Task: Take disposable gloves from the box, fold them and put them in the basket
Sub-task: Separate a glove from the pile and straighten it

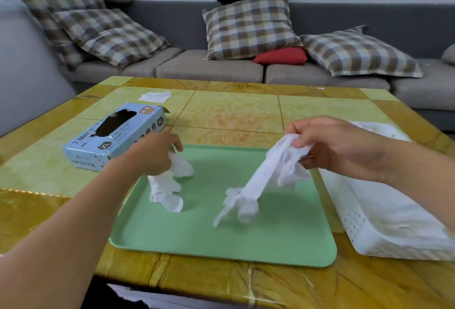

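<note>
My left hand point(155, 153) grips a crumpled white disposable glove point(167, 189) that hangs down over the left part of a green tray point(221, 247). My right hand point(337, 144) pinches a second white glove point(256, 185) by its cuff; the glove's fingers dangle to the tray's middle. A light blue glove box point(115, 136) marked XL lies on the table to the left of the tray, its oval opening facing up. To the right of the tray stands a white perforated basket point(364, 225), partly behind my right forearm.
A yellow and green tiled table point(231, 111) carries everything. A flat white glove or tissue point(155, 96) lies behind the box. A grey sofa point(209, 67) with plaid cushions and a red cushion runs along the far side.
</note>
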A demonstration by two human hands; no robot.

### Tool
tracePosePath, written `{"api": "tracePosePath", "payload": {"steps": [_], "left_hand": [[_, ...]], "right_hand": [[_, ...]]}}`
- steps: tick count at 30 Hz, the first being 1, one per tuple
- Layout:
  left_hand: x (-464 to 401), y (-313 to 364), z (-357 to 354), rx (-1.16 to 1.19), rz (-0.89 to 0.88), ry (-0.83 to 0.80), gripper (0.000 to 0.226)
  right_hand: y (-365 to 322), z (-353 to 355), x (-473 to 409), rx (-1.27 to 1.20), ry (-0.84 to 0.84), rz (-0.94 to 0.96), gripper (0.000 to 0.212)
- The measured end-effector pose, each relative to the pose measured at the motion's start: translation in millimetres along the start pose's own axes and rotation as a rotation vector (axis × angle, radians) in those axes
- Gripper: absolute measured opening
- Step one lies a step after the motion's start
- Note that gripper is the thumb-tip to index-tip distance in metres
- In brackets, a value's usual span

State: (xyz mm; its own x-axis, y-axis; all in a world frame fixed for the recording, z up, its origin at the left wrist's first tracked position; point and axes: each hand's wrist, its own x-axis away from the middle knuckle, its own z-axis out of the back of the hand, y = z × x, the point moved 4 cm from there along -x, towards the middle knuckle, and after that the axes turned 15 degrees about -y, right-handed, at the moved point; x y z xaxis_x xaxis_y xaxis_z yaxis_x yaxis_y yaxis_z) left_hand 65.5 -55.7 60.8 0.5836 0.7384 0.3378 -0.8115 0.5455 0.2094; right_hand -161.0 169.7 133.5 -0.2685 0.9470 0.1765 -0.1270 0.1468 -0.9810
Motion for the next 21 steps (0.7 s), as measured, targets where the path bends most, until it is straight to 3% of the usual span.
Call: {"api": "tracePosePath", "payload": {"steps": [2, 5, 8, 10, 13, 15, 18, 21], "left_hand": [[6, 7, -1, 0.058, -0.05, -0.097, 0.063], [24, 39, 8, 0.236, -0.215, -0.008, 0.081], [51, 94, 0, 0.711, -0.596, -0.148, 0.08], [61, 129, -15, 0.901, -0.723, -0.249, 0.067], [61, 155, -24, 1.055, -0.67, -0.194, 0.033], [56, 155, -24, 1.18, -0.604, -0.177, 0.023], [54, 148, -19, 1.321, -0.574, -0.21, 0.033], [54, 145, -19, 1.457, -0.621, -0.301, 0.047]], "right_hand": [[-2, 3, -2, -0.268, 0.044, 0.062, 0.014], [3, 10, -6, -0.422, 0.089, 0.042, 0.021], [9, 11, -11, -0.437, 0.127, -0.026, 0.011], [14, 10, -12, -0.39, 0.156, -0.069, 0.014], [13, 9, -12, -0.344, 0.168, -0.077, 0.02], [11, 11, -8, -0.303, 0.186, -0.047, 0.029], [11, 15, -2, -0.206, 0.285, 0.0, 0.04], [12, 19, 2, -0.245, 0.37, 0.047, 0.035]]}}
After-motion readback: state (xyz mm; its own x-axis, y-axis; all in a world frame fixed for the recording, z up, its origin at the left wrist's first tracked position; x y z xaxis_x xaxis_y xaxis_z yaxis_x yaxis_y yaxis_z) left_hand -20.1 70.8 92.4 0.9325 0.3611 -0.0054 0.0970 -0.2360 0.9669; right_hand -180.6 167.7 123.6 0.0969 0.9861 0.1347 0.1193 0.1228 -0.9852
